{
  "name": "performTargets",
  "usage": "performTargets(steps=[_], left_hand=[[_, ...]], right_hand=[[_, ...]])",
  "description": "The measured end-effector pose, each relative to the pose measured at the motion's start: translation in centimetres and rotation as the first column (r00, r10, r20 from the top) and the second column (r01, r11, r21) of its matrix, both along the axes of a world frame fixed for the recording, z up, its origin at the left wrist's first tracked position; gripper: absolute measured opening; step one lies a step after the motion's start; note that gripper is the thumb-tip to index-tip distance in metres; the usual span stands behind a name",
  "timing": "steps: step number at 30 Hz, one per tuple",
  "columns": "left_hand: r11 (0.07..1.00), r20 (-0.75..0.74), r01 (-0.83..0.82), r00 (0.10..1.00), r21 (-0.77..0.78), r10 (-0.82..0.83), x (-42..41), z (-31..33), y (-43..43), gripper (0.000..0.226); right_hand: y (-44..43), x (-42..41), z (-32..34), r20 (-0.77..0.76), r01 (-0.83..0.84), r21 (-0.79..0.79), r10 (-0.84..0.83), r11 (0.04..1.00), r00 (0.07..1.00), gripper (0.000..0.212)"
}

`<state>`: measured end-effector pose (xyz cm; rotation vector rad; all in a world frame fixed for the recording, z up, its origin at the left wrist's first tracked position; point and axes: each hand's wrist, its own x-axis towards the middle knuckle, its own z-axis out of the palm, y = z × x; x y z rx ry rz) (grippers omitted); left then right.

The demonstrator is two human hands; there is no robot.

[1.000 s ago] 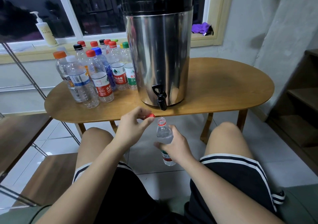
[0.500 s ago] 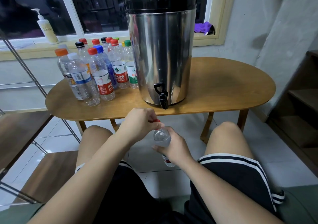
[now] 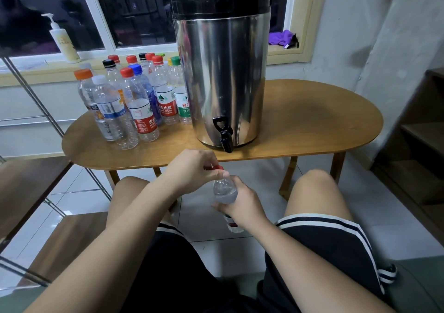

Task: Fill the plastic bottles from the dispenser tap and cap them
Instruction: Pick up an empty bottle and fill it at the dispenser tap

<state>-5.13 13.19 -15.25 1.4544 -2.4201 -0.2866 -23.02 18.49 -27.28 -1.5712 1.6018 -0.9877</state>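
I have the left hand (image 3: 192, 170) curled over the small red screw cap (image 3: 217, 167), pinching it at the neck of the clear plastic bottle (image 3: 224, 190). The right hand (image 3: 242, 204) grips that bottle round its shoulder, low between the knees and just below the front edge of the oval wooden surface (image 3: 300, 125). I judge the thin-walled bottle light but soft and possibly slick, so I would hold gently at the stiffer shoulder while the cap threads. Beyond stand the black tap (image 3: 224, 134) of the tall steel dispenser (image 3: 221, 72) and a cluster of capped bottles (image 3: 134, 103) to its left.

Black shorts (image 3: 324, 265), paired white stripes (image 3: 319, 224) at each hem, bare forearms (image 3: 134, 219), bare knees (image 3: 315, 184)
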Motion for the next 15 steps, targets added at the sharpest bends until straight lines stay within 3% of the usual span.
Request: performTargets(steps=[6, 9, 13, 15], left_hand=[[0.996, -0.031, 0.089, 0.996, 0.023, -0.089, -0.1, -0.1, 0.1, 0.021], [0.992, -0.051, 0.119, 0.992, 0.042, -0.116, 0.0, 0.2, 0.1, 0.025], [1.0, -0.04, 0.022, 0.999, 0.016, -0.022, -0.1, 0.2, 0.4, 0.037], [1.0, -0.07, 0.007, 0.998, -0.008, -0.008, -0.3, 0.2, 0.7, 0.031]], right_hand=[[0.0, -0.2, -0.4, 0.013, 0.004, -0.017, -0.004, 1.0, 1.0, 0.066], [0.1, -0.2, -0.4, -0.011, 0.001, -0.029, -0.001, 1.0, 1.0, 0.067], [0.4, -0.3, 0.3, -0.054, -0.022, -0.06, 0.019, 0.998, 0.998, 0.069], [0.5, -0.3, 0.6, -0.053, -0.022, -0.072, 0.018, 0.997, 0.998, 0.068]])
